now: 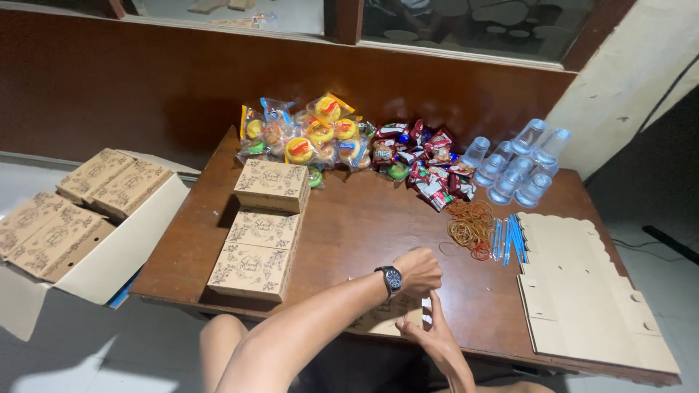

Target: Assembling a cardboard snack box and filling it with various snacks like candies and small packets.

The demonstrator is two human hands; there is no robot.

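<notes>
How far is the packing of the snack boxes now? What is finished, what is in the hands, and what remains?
Done: three closed printed boxes sit stacked on the table, and more fill the carton at the left. In hand: the left hand and right hand work on a box at the near edge. Left: flat box blanks, wrapped cakes, snack packets, water cups, rubber bands and blue straws.

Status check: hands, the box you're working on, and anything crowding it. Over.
Left hand fisted on top of the flat printed box at table's near edge. Right hand at its right edge. Finished boxes stacked left, rubber bands beyond; neither touching.
</notes>
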